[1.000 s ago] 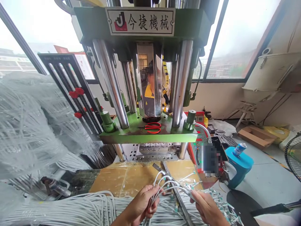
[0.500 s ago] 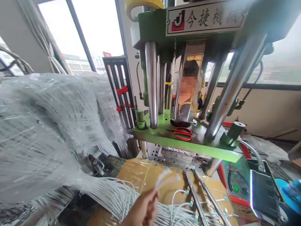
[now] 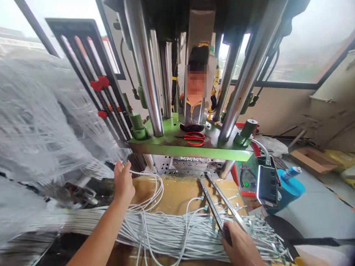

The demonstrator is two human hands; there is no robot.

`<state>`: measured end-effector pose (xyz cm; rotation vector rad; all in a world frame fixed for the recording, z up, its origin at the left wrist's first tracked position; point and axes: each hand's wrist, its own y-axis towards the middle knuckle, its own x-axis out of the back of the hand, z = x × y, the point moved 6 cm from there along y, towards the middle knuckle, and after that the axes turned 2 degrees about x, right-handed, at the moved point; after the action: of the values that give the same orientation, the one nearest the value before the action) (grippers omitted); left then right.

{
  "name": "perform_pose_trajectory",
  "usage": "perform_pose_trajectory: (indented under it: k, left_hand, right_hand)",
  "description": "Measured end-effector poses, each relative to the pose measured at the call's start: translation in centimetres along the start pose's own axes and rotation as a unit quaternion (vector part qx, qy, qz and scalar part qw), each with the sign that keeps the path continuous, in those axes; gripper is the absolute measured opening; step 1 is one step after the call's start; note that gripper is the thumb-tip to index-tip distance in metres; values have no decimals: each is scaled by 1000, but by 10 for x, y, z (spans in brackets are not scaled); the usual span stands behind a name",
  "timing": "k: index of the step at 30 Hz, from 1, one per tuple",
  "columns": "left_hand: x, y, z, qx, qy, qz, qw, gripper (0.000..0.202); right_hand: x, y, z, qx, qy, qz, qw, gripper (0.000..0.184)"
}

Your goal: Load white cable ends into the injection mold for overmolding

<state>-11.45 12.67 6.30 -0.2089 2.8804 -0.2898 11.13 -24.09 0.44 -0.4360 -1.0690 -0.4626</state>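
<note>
My left hand (image 3: 123,181) reaches forward to the left side of the machine, fingers closed on the ends of a few white cables (image 3: 151,184) that loop back over the brown work surface (image 3: 177,190). My right hand (image 3: 240,245) rests at the lower right, closed around the near end of a long metal bar fixture (image 3: 215,201) that runs toward the mould (image 3: 185,168). A thick bundle of white cables (image 3: 166,234) lies across the surface between both hands.
A green vertical press (image 3: 188,142) with steel columns stands ahead; red scissors (image 3: 194,138) lie on its platen. Plastic-wrapped cable bundles (image 3: 36,125) fill the left. A control box (image 3: 266,183) and a blue stool with a can (image 3: 290,181) are at right. A person shows in the polished ram.
My left hand has stretched forward and left with a few cables. My right hand has come down onto the bar fixture. The camera has swung back toward the press and tilted down.
</note>
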Motion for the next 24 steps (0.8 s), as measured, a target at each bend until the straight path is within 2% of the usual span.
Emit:
perform_pose_trajectory:
  k: [1,2,3,4,5,6,7,9,10,12,14,16,18,20,22,24]
  left_hand:
    - [-2,-16,7,-34,24,72,997,27]
    - [-10,-32,15,-66,77,187,977,28]
    - [-16,-47,24,-95,140,298,939,28]
    - [-20,-61,33,-125,206,387,890,27]
    - [-23,-69,39,-156,267,435,846,26]
    - [-24,-71,40,-187,314,438,821,26]
    - [-27,-71,36,-221,347,414,812,25]
    - [-40,-75,23,-265,378,358,812,26]
    - [-49,-80,18,-266,382,352,812,31]
    - [-74,-99,19,-241,380,400,799,52]
    - [-95,-116,33,-199,384,474,767,81]
    - [-108,-121,49,-169,376,525,745,97]
    - [-116,-113,58,-169,336,533,758,90]
    - [-121,-97,58,-207,306,505,780,78]
    - [-128,-76,54,-257,330,438,795,66]
    - [-137,-55,50,-285,366,368,806,51]
  right_hand:
    - [3,2,0,-16,48,12,999,27]
    - [7,3,2,-25,108,20,994,32]
    - [11,5,3,-30,167,26,985,37]
    - [14,6,5,-30,217,33,975,42]
    - [17,7,6,-30,253,36,966,46]
    - [19,8,7,-29,272,35,961,50]
    - [21,10,8,-28,279,32,959,53]
    - [22,13,8,-24,289,35,956,60]
    - [22,16,9,-19,297,41,954,62]
    - [22,24,9,-5,318,62,946,65]
    - [26,36,10,13,340,79,937,66]
    - [35,51,13,33,348,89,933,66]
    - [44,69,16,43,333,112,935,66]
    - [53,93,20,49,291,120,948,64]
    - [63,123,26,76,230,65,968,59]
    - [71,156,35,131,158,-34,978,51]
